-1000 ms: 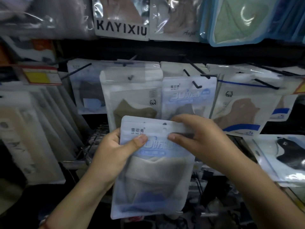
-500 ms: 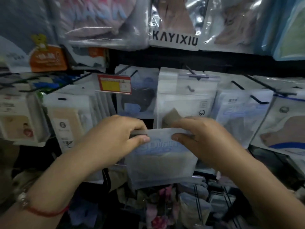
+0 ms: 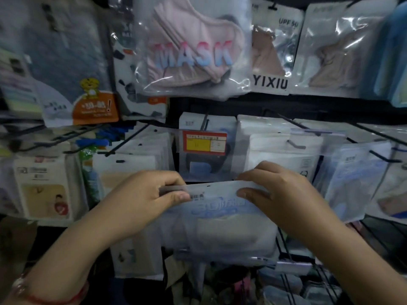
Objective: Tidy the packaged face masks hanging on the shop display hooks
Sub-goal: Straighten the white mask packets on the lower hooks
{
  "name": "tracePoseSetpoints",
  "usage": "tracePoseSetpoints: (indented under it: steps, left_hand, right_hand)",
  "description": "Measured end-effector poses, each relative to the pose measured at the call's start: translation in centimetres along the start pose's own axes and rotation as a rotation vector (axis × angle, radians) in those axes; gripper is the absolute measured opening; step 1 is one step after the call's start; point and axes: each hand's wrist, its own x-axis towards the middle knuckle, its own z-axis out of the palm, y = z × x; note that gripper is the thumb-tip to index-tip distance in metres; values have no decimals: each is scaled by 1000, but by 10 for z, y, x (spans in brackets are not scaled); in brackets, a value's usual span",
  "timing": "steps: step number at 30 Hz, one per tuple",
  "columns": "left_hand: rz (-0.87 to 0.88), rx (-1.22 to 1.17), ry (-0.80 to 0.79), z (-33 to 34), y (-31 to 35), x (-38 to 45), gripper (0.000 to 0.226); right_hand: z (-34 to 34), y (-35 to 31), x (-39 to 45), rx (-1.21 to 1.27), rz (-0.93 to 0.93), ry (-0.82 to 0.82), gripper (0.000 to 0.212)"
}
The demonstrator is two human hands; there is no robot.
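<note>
Both our hands pinch one pale-blue mask packet (image 3: 220,219) by its top edge, left hand (image 3: 141,201) and right hand (image 3: 284,197) thumbs in front; packet held level, just below the red-and-yellow price tag (image 3: 204,142), before hanging packs.

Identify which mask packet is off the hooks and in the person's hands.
The pale blue packet with a beige mask, pinched at its top edge by the left hand and right hand. Every other packet hangs on the display.
</note>
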Motion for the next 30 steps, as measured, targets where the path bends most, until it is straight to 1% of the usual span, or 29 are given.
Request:
tracePoseSetpoints:
  steps: [2,4,5,6,9,12,14,16,20,21,24,26,28,30]
  left_hand:
    - [-29,-25,46,-5,-8,1,15]
    - [-69,-31,110,-7,-16,3,23]
    - [-79,-22,134,-7,-20,4,28]
    - [-85,-2,153,-7,-23,6,33]
    - [-94,81,179,-8,-34,10,46]
    - [-54,67,118,-12,-50,10,53]
    - [5,-11,74,-17,-61,9,53]
    - [40,-146,48,-22,-70,8,54]
    - [28,-452,15,-28,-85,13,55]
    - [11,-496,11,-27,-86,14,52]
    - [-44,-577,36,-24,-84,18,17]
    - [-22,-510,109,-22,-79,18,16]
    - [46,-364,198,-20,-70,18,12]
    - [132,-273,256,-18,-59,20,15]
  right_hand:
    - [6,-9,4,-24,5,22,41]
    - [16,-17,7,-64,1,22,47]
    - [21,-19,8,-96,-8,26,46]
    - [27,-22,10,-126,-16,43,42]
    - [37,-28,16,-163,-27,110,16]
    - [47,-30,20,-162,-84,181,6]
    - [51,-32,20,-141,-135,255,5]
    - [52,-35,19,-116,-165,322,9]
    - [44,-40,21,-81,-216,413,12]
    - [42,-41,22,-84,-217,421,12]
    - [35,-39,24,-95,-195,439,14]
    - [30,-37,26,-112,-192,439,14]
    - [27,-35,28,-159,-207,423,14]
    - [24,-33,30,-186,-221,394,16]
